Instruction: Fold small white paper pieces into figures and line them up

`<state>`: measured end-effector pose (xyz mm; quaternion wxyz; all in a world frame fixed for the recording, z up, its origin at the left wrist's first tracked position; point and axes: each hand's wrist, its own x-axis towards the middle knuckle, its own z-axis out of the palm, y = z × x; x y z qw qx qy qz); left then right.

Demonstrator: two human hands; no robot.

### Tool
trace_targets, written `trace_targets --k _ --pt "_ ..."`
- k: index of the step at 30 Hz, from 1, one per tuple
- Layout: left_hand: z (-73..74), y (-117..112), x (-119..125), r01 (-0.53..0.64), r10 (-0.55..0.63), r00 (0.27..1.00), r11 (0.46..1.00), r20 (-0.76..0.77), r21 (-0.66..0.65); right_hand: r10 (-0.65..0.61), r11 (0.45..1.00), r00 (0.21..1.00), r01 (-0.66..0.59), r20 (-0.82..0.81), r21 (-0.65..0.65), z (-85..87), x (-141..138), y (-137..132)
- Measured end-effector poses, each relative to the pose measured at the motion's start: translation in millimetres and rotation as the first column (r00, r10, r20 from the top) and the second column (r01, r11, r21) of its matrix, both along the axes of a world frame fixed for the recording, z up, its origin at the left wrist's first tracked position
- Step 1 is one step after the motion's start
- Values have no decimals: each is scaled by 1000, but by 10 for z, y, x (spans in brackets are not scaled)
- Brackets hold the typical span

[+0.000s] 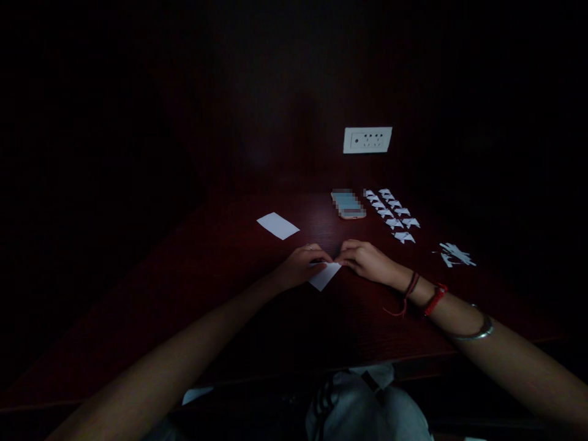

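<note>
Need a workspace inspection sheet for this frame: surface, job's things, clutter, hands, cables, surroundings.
Surface: dark reddish wooden table, dimly lit.
Job's things: white paper piece, lying on the table between both hands.
Clutter: blank white sheet; phone; two rows of folded paper pieces; paper scraps.
Hands: left hand and right hand, fingertips at the white paper piece's upper edge; cannot tell whether they pinch or press.
Cables: nothing seen.
Surroundings: wall socket plate behind the table; the rest is too dark to tell.
</note>
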<state>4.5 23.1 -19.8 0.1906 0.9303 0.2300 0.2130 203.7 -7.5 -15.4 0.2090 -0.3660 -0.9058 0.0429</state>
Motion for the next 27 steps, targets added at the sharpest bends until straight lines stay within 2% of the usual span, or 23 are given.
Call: trace_targets --k 4,12,22,27 --pt "13 4 -3 18 -18 1000 1000 -19 21 11 999 999 -13 45 50 7 -8 -45" --pt "28 14 -60 58 -41 992 988 -116 142 10 992 985 -31 175 120 42 10 -85" --pt "82 49 -178 93 -65 984 981 -166 169 56 989 957 -91 286 113 164 127 -106" --pt "115 -23 -150 63 -28 983 979 -179 192 43 991 954 -78 297 107 158 126 -98"
